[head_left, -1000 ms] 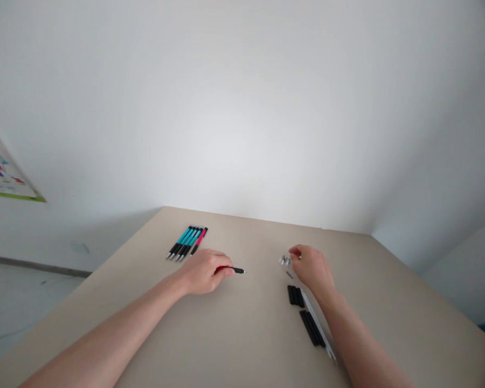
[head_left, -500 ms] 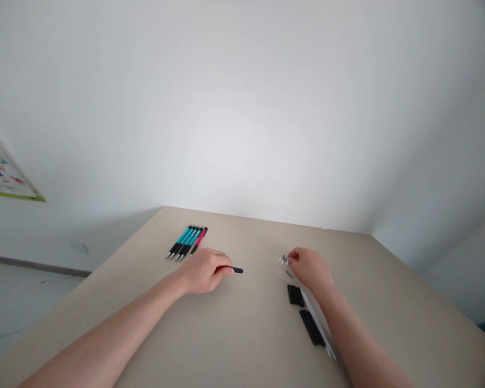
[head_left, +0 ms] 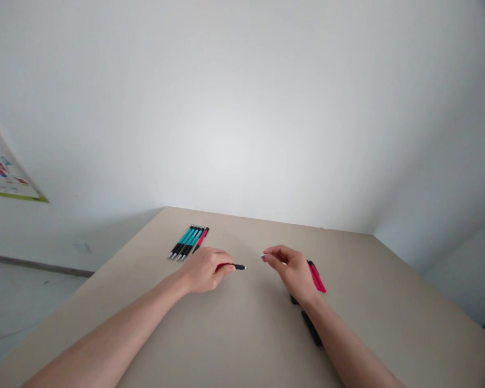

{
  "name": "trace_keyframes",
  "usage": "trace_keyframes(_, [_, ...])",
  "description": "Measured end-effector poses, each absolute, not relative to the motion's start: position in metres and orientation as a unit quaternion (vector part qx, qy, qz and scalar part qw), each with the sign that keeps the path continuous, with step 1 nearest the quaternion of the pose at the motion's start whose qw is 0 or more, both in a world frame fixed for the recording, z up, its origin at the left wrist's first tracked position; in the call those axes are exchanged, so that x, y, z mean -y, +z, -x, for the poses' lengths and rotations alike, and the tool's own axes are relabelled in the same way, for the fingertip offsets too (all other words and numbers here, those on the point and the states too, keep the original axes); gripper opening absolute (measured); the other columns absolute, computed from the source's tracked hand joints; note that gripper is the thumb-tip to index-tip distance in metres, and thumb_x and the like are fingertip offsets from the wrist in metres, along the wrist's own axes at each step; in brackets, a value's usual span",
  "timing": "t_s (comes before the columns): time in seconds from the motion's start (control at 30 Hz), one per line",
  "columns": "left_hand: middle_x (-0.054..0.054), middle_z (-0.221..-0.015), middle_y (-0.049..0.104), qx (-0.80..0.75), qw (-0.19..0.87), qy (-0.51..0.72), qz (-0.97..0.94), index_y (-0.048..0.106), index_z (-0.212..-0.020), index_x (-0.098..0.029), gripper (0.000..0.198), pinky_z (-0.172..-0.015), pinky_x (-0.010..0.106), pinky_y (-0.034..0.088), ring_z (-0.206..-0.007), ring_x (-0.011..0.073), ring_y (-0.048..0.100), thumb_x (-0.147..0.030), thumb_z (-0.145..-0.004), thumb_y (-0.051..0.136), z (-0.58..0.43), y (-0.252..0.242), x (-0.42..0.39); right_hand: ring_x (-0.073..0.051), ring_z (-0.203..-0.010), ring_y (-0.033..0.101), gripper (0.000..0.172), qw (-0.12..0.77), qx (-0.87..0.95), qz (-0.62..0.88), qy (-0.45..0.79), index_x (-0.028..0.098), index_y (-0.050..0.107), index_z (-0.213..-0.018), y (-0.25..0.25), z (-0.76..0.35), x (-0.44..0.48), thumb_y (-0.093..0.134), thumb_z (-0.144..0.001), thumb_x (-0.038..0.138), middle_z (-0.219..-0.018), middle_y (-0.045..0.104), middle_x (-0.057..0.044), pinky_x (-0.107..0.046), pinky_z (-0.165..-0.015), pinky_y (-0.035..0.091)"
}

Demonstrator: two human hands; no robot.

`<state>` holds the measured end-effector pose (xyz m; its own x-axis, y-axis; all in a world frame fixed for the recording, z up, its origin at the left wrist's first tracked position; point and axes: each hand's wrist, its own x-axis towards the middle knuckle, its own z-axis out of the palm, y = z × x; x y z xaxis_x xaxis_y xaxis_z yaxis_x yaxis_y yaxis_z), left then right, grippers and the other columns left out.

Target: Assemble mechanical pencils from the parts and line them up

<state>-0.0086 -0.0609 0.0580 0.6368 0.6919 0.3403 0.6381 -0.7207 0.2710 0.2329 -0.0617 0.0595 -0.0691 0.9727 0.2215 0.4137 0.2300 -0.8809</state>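
Note:
My left hand (head_left: 208,269) is closed around a red pen barrel with a black grip (head_left: 239,267), whose front end points right. Between thumb and forefinger, my right hand (head_left: 291,269) pinches a small silver pen tip (head_left: 263,256), held a little above the table and to the right of the barrel's front end. Under my right wrist and forearm lie black grip sleeves (head_left: 312,328), partly hidden. Two red pen barrels (head_left: 317,277) lie just right of that hand.
Several blue pens (head_left: 186,242) and a red pen (head_left: 201,240) lie in a row at the table's back left. The beige table (head_left: 226,334) meets a white wall (head_left: 242,108) at the back. A poster (head_left: 8,167) hangs on the left.
My right hand has picked up a small silver tip from the little parts and moved left, closer to my left hand. Red barrels now show beside it. The left hand has stayed put.

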Motion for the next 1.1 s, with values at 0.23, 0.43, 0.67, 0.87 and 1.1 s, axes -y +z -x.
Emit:
trace_keyframes(0.23, [-0.001,-0.061,0.052,-0.369,0.065,0.226,-0.899,0.055,-0.068,-0.016,0.026,-0.053,0.023,0.027,-0.053,0.0107,0.044,-0.025,-0.09,0.045,0.009,0.062,0.062,-0.015,-0.062,0.059,0.025,0.44,0.61,0.475,0.457,0.016,0.067,-0.08,0.055,-0.215,0.072,0.065,-0.071,0.039,-0.077,0.072,-0.007,-0.024,-0.051,0.038])
trace_keyframes(0.43, [-0.001,-0.06,0.05,-0.373,0.058,0.223,-0.899,0.054,-0.067,-0.017,0.028,-0.054,0.023,0.027,-0.054,0.0109,0.043,-0.026,-0.091,0.043,0.009,0.059,0.061,-0.016,-0.069,0.06,0.022,0.436,0.627,0.461,0.452,0.015,0.068,-0.079,0.053,-0.215,0.071,0.067,-0.073,0.037,-0.077,0.071,-0.006,-0.025,-0.061,0.041])
trace_keyframes(0.67, [-0.001,-0.06,0.05,-0.371,0.061,0.224,-0.899,0.054,-0.068,-0.017,0.029,-0.055,0.023,0.027,-0.055,0.0114,0.044,-0.028,-0.092,0.042,0.009,0.058,0.06,-0.014,-0.062,0.052,0.019,0.399,0.662,0.477,0.419,0.016,0.069,-0.081,0.054,-0.209,0.077,0.064,-0.075,0.034,-0.069,0.066,-0.002,-0.024,-0.056,0.036])
trace_keyframes(0.87, [0.0,-0.06,0.052,-0.373,0.055,0.22,-0.9,0.056,-0.068,-0.017,0.03,-0.054,0.023,0.027,-0.054,0.0115,0.045,-0.029,-0.092,0.042,0.008,0.059,0.06,-0.012,-0.057,0.046,0.018,0.384,0.694,0.487,0.365,0.018,0.069,-0.084,0.052,-0.207,0.08,0.059,-0.08,0.032,-0.065,0.06,0.0,-0.023,-0.053,0.035])
trace_keyframes(1.1, [0.0,-0.061,0.054,-0.376,0.052,0.217,-0.899,0.057,-0.069,-0.017,0.029,-0.054,0.023,0.028,-0.055,0.0118,0.047,-0.029,-0.092,0.043,0.008,0.059,0.06,-0.013,-0.058,0.049,0.019,0.358,0.736,0.485,0.308,0.019,0.068,-0.085,0.052,-0.208,0.082,0.052,-0.084,0.031,-0.066,0.062,0.0,-0.023,-0.055,0.037])
